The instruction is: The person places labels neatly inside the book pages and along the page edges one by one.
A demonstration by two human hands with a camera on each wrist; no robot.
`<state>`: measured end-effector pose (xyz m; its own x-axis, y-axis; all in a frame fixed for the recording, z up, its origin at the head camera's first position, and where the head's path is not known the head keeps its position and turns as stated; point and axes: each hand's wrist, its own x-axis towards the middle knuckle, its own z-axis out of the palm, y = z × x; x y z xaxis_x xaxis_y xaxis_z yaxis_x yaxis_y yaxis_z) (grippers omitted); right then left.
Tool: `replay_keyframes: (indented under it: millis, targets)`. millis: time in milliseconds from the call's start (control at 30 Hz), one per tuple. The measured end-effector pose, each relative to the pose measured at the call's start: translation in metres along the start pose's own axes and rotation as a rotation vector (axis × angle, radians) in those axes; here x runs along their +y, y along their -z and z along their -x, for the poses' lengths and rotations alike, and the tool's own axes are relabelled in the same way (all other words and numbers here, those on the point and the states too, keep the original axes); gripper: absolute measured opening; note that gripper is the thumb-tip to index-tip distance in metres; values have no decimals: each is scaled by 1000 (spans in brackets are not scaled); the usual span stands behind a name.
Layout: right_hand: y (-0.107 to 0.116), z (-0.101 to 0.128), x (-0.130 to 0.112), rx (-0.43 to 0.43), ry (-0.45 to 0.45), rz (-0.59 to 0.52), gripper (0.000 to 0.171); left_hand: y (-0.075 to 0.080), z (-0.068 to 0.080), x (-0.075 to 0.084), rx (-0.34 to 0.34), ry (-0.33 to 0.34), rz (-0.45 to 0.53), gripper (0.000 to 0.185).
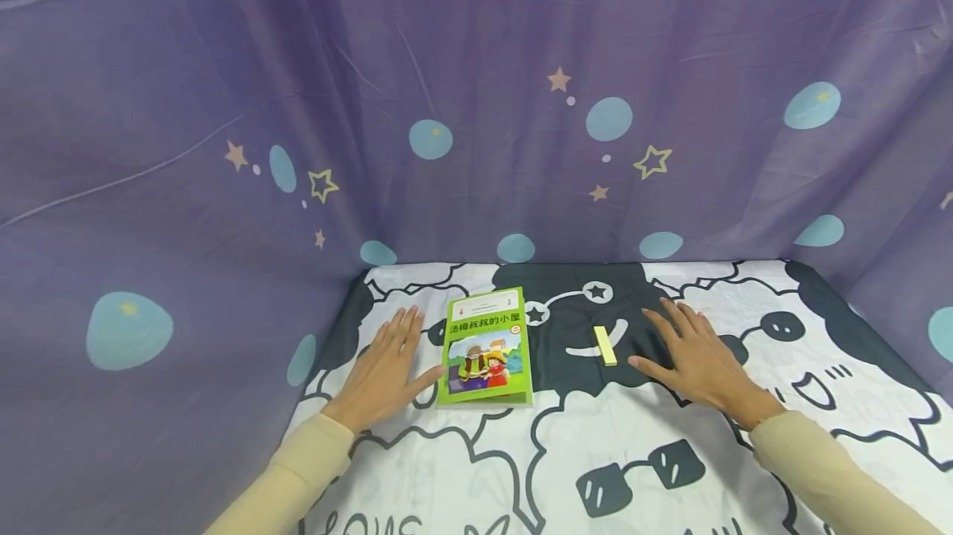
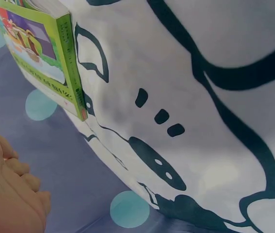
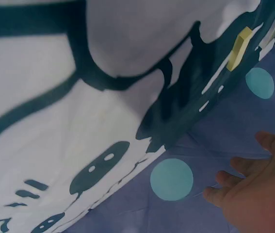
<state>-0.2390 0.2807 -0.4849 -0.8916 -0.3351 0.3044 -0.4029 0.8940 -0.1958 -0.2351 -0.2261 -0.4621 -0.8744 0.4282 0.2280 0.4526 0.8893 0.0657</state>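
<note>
A green children's book (image 1: pixel 486 347) lies shut on the black-and-white cartoon cloth (image 1: pixel 566 452), its cover up. My left hand (image 1: pixel 387 365) lies flat on the cloth just left of it, thumb near the book's lower left corner. A small yellow stick-like block (image 1: pixel 605 346) lies right of the book. My right hand (image 1: pixel 688 357) rests flat beside that block, thumb pointing toward it. Neither hand holds anything. The left wrist view shows the book (image 2: pixel 40 53) beyond my fingers (image 2: pixel 16 189). In the right wrist view, the yellow block (image 3: pixel 238 47) lies far from my fingers (image 3: pixel 253 194).
A purple curtain (image 1: pixel 476 105) with stars and blue dots hangs behind and at both sides of the table. Beige sleeves (image 1: pixel 826 469) cover both forearms. The cloth's cartoon print reaches the near edge.
</note>
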Motion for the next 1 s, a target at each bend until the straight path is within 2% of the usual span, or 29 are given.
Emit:
replay_keyframes:
  millis: [167,333,567,733,1000]
  targets:
    - [-5,3,-5,-6,0,3,89,-3,2,0,13,-8,10,96]
    - [-6,1,-15,11,16,9,82,-6,5,0,-3,-3,16,85]
    - [-10,-6,-32,31,46,-5,73,-6,2,6,68,-29,77,60]
    - [-17,-10,-48,13,68,-20,72,-7,2,13,47,0,105,54]
    - [-31,-15,-75,-27,99,-53,68,-12,3,24,-1,-28,137,56]
